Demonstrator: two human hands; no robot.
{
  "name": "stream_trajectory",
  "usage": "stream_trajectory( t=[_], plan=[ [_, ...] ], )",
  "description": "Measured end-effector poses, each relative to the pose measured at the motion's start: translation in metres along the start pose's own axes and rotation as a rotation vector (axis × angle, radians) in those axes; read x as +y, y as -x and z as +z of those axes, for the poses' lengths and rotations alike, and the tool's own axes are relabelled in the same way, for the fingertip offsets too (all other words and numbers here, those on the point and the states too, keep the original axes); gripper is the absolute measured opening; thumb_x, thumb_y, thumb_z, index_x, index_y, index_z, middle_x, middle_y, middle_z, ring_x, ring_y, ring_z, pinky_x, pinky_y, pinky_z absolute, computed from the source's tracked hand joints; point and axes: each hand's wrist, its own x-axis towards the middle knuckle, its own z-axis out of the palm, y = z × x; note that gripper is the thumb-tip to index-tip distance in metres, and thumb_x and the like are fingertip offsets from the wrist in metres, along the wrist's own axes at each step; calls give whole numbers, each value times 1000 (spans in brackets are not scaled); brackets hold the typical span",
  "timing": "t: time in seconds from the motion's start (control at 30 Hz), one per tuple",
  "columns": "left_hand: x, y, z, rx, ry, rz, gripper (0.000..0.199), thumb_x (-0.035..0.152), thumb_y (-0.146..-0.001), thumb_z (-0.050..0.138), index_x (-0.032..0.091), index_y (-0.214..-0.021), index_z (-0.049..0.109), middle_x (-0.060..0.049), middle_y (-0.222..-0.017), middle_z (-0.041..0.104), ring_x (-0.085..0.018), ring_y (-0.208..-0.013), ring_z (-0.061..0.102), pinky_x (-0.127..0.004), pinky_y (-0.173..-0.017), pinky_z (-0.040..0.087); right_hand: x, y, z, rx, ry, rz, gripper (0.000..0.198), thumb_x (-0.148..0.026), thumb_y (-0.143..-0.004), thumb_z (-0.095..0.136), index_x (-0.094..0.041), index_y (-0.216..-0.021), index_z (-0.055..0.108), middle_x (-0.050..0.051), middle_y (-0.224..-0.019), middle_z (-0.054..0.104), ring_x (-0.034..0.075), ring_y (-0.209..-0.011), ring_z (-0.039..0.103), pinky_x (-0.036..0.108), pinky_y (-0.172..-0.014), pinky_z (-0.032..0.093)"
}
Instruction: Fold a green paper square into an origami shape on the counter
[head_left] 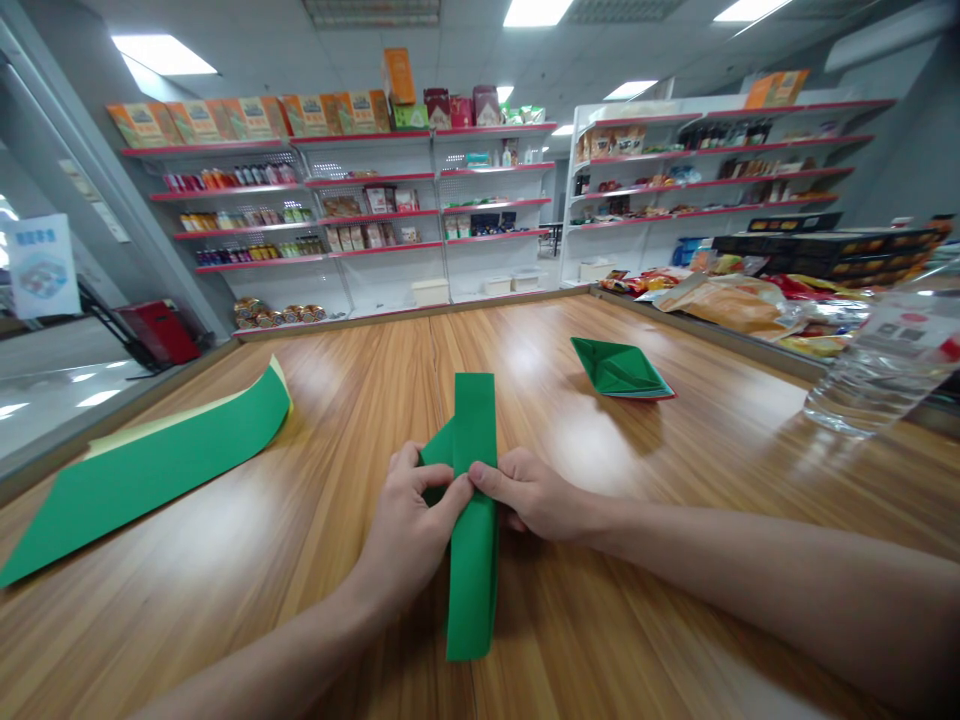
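Both hands grip a folded green paper strip (472, 570) held lengthwise in front of me, above the wooden table (360, 400). My left hand (416, 515) pinches its left edge, where a triangular flap sticks out to the left. From the other side my right hand (536, 495) presses its thumb on the strip's face, the fingers partly hidden behind the paper. A folded green paper boat shape (621, 368) sits apart on the table to the right. Over at the left lies a curled green paper sheet (165, 470) with a yellowish underside.
A clear plastic bottle (862, 370) stands at the right edge. Behind it lie snack packets (735, 300) and stacked black boxes (832, 250). Shelves (367, 180) with goods line the back wall. A red box-like object (161, 330) is on the floor at left.
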Motion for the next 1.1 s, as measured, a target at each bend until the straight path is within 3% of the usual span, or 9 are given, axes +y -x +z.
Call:
stream_trajectory(
  t=[0.23,0.4,0.57,0.8,1.1],
  plan=[
    [-1,-1,1,-28,93,-19,37,40,-82,56,18,-53,59,-3,-79,48,-20,-82,52,-32,-74,40,-1,0,-2,27,-100,8,64,-69,-83,36,-17,-47,43,-4,-37,39,6,-33,35,20,-32,21],
    [1,0,6,37,219,-198,28,43,-74,66,18,-62,65,-5,-87,57,-22,-87,54,-31,-74,42,-4,0,2,188,-89,-24,59,-64,-83,42,-18,-47,40,-5,-38,36,6,-33,32,20,-33,19],
    [8,2,8,-198,654,-446,29,44,-72,68,15,-69,66,-2,-65,60,-14,-61,54,-26,-59,41,-3,-2,2,280,-71,-21,60,-65,-84,41,-18,-47,40,-5,-40,35,6,-35,32,21,-34,19],
    [1,-1,8,-196,737,-475,32,44,-70,71,12,-66,67,-5,-62,64,-13,-54,53,-22,-50,37,-1,-2,0,156,2,10,68,-69,-83,37,-15,-44,50,-2,-36,39,6,-33,34,21,-34,20],
    [-1,-2,9,-194,734,-486,32,42,-68,72,11,-63,66,-3,-56,61,-8,-45,45,-20,-44,31,-2,-2,-2,82,20,31,69,-69,-83,37,-15,-43,51,-2,-34,41,6,-30,34,20,-32,21]
  ],
)
